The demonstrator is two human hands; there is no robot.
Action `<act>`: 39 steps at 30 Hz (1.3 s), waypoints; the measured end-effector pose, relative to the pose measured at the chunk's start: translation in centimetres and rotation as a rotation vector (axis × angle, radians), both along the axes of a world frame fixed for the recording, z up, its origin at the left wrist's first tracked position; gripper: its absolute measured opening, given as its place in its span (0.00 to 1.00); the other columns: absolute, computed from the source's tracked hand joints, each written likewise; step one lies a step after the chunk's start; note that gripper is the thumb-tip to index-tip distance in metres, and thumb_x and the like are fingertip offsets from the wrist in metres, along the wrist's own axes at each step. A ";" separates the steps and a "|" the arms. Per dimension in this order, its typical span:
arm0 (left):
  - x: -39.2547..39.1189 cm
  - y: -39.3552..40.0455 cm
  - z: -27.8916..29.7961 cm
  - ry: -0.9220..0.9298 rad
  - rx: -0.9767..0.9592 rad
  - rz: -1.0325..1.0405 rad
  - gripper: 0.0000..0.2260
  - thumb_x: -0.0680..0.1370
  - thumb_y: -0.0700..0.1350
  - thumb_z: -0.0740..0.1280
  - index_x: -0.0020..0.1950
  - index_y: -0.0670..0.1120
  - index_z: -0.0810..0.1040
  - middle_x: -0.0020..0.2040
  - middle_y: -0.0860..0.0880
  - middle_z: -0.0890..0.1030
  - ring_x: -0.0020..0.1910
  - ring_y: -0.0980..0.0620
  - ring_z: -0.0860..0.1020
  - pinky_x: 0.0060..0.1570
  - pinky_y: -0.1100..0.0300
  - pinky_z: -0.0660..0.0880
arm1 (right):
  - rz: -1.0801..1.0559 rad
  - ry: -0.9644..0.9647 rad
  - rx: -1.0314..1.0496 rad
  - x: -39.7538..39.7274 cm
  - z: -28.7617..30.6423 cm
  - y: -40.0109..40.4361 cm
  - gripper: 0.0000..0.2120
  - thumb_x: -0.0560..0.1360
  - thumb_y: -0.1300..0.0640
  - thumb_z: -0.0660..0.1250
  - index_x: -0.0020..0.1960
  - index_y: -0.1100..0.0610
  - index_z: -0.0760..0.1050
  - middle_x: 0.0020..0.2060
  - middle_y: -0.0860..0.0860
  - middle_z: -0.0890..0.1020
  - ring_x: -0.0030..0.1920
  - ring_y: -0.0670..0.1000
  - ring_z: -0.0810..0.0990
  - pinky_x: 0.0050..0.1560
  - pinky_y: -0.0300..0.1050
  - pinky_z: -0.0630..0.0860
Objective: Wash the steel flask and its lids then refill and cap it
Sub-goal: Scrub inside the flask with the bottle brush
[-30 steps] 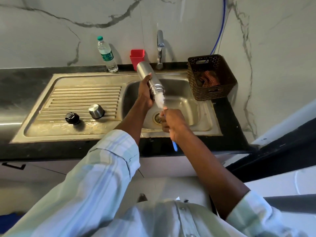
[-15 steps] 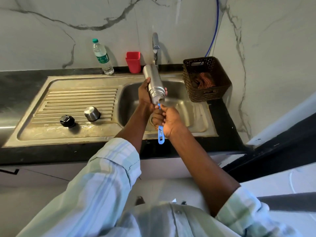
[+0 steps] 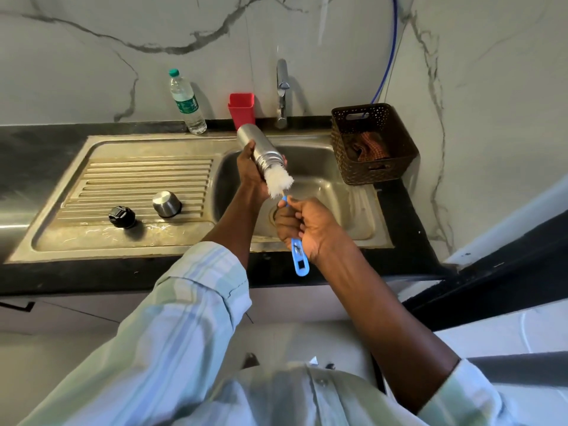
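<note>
Steel flask (image 3: 257, 145) is gripped by left hand (image 3: 249, 173) over sink (image 3: 319, 179), mouth tilted down; bottle brush (image 3: 279, 181) handle is clenched in right hand (image 3: 307, 226), bristles partly inside.

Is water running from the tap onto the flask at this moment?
No: no stream shows below the tap, and the flask is held tilted over the sink with the bottle brush at its mouth.

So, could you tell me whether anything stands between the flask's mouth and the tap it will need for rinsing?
Only the brush: its bristles sit in the mouth of the flask, which the left hand holds tilted over the sink. The right hand holds the handle. Nothing visible blocks the tap behind.
</note>
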State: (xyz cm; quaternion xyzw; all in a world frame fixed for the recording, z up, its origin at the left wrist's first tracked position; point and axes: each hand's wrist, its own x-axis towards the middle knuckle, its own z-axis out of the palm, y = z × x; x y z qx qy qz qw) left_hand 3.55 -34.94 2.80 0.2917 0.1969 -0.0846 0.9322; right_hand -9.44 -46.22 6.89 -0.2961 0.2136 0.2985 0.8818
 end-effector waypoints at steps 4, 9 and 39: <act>-0.4 -1.5 -1.0 -0.008 0.009 -0.031 0.21 0.80 0.54 0.63 0.55 0.34 0.73 0.37 0.40 0.79 0.34 0.43 0.79 0.37 0.52 0.80 | -0.005 0.038 -0.084 2.6 -0.4 0.5 0.16 0.82 0.60 0.51 0.37 0.60 0.66 0.18 0.46 0.60 0.15 0.43 0.56 0.15 0.32 0.53; 0.5 0.5 -0.8 -0.013 0.123 0.057 0.21 0.76 0.53 0.67 0.54 0.34 0.73 0.34 0.41 0.78 0.29 0.44 0.79 0.34 0.56 0.78 | 0.066 -0.059 -0.261 0.2 -0.2 -0.1 0.16 0.83 0.58 0.52 0.38 0.58 0.67 0.19 0.45 0.63 0.16 0.42 0.57 0.15 0.33 0.54; -0.8 0.9 -4.3 0.042 0.136 0.363 0.33 0.71 0.48 0.77 0.70 0.37 0.69 0.52 0.36 0.81 0.40 0.41 0.84 0.40 0.49 0.81 | 0.501 -0.981 -2.217 4.6 -3.6 -0.7 0.36 0.71 0.44 0.72 0.70 0.60 0.62 0.63 0.58 0.74 0.62 0.59 0.75 0.60 0.55 0.67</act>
